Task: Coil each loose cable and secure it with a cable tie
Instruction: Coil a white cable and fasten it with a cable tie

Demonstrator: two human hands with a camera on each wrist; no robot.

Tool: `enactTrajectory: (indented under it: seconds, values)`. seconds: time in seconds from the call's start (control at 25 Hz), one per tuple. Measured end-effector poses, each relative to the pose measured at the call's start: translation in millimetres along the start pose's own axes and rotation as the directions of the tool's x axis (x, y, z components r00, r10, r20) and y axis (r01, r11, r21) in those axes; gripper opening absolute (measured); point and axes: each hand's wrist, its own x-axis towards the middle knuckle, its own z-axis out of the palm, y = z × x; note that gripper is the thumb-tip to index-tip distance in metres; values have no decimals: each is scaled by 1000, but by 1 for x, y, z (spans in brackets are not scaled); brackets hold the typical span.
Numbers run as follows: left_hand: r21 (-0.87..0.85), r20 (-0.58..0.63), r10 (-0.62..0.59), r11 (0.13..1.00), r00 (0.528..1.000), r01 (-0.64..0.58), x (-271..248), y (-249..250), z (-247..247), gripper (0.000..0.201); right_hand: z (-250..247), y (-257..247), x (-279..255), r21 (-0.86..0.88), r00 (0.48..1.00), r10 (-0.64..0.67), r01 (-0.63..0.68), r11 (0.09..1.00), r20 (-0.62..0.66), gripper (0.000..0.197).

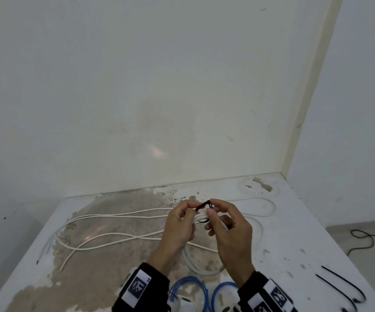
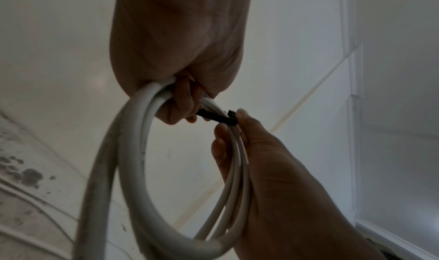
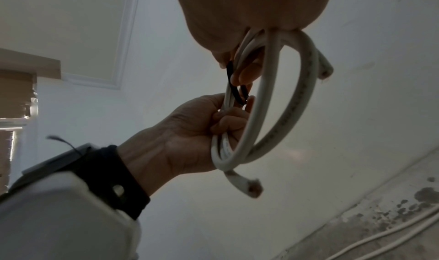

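Both hands hold a small coil of thick white cable (image 1: 201, 218) up over the stained white table (image 1: 294, 221). A black cable tie (image 1: 203, 207) loops around the coil's strands. My left hand (image 1: 193, 208) grips the coil (image 2: 133, 151) in curled fingers, and the tie's strap (image 2: 213, 116) runs out from between them. My right hand (image 1: 211, 207) pinches the tie's head (image 2: 231, 113) between thumb and forefinger, with the coil running through its palm. In the right wrist view the tie (image 3: 235, 89) crosses the strands between the two hands, and the coil (image 3: 297, 95) shows two cut ends.
Long loose white cables (image 1: 114, 221) sprawl over the table's left and far side. Two blue cable coils (image 1: 188, 287) lie at the near edge under my wrists. Spare black cable ties (image 1: 339, 280) lie at the near right. A black cord (image 1: 366, 239) trails on the floor beyond the right edge.
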Motion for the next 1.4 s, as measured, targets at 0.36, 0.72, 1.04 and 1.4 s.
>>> enactTrajectory:
  seconds: [0.36,0.72,1.04,1.4]
  values:
    - [-1,-18,47,999,999,-48,-3,-1,-1,21,-2,0,1,10,999,27,-28,1000,41,19]
    - [-36,-16,85,996,996,-85,-6,1,-4,24,-3,-9,6,-25,996,35,-33,999,78,19]
    - [18,-33,100,995,994,-99,-2,1,-3,28,-5,-3,12,-86,990,12,1,996,142,24]
    - [-4,-14,34,999,999,-34,-1,-5,-3,28,-6,8,16,-131,985,79,-59,990,155,30]
